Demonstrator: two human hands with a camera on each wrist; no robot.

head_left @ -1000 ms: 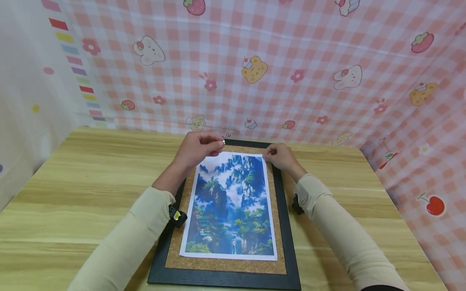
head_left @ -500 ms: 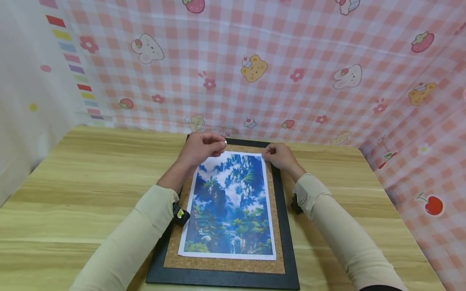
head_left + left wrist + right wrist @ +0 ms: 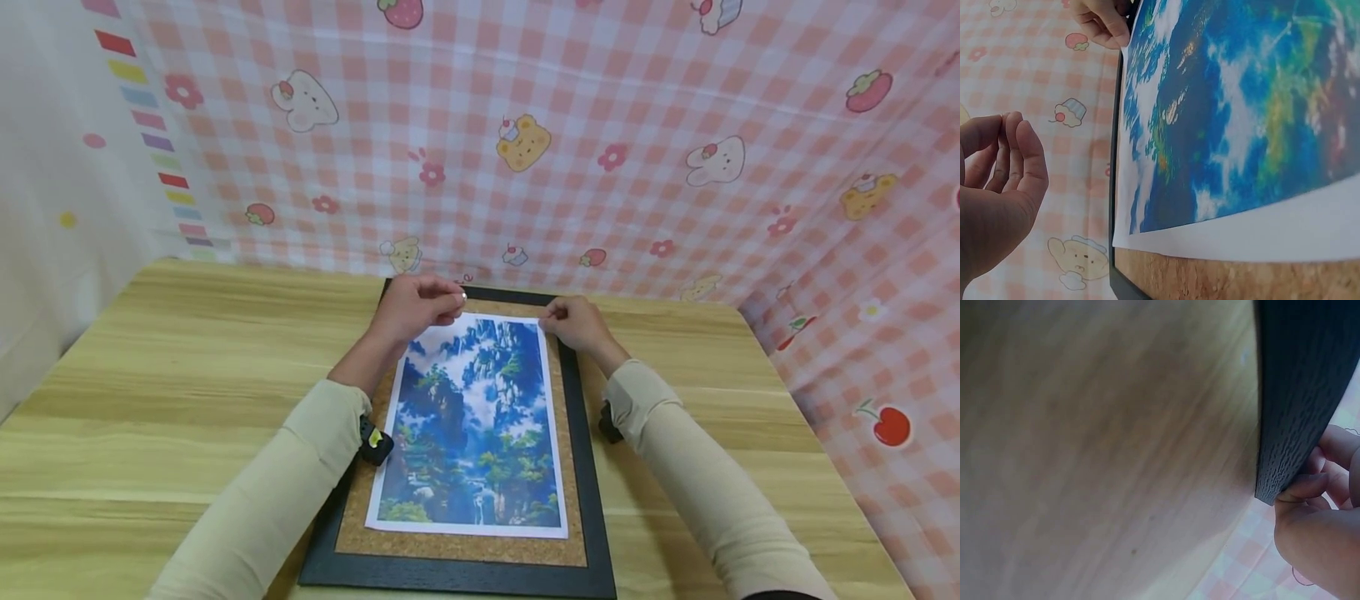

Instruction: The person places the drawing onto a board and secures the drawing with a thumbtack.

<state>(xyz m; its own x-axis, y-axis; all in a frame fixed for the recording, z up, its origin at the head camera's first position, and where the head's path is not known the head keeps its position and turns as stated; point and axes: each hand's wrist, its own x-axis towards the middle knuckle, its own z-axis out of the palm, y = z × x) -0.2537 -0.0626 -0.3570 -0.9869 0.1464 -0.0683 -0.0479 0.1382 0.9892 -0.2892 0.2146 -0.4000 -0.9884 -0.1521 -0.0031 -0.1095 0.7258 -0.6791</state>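
Observation:
A printed landscape picture (image 3: 480,425) with a white border lies on a cork board (image 3: 465,546) in a black frame (image 3: 457,575). My left hand (image 3: 416,308) hovers over the board's far left part and pinches a small shiny tack-like thing (image 3: 463,297); its exact kind is too small to tell. In the left wrist view the fingertips of the left hand (image 3: 1007,181) meet, and the small thing cannot be seen. My right hand (image 3: 576,322) pinches the picture's far right corner. In the right wrist view the right hand (image 3: 1319,519) is by the frame's corner.
The framed board lies on a wood-grain table (image 3: 225,392). Behind the table hangs a pink checked cloth (image 3: 450,125) with cartoon prints, continuing on the right side. A white curtain (image 3: 67,167) hangs at the left.
My left hand has shifted very slightly right, still pinching the small shiny thing. The right hand stays at the picture's far right corner.

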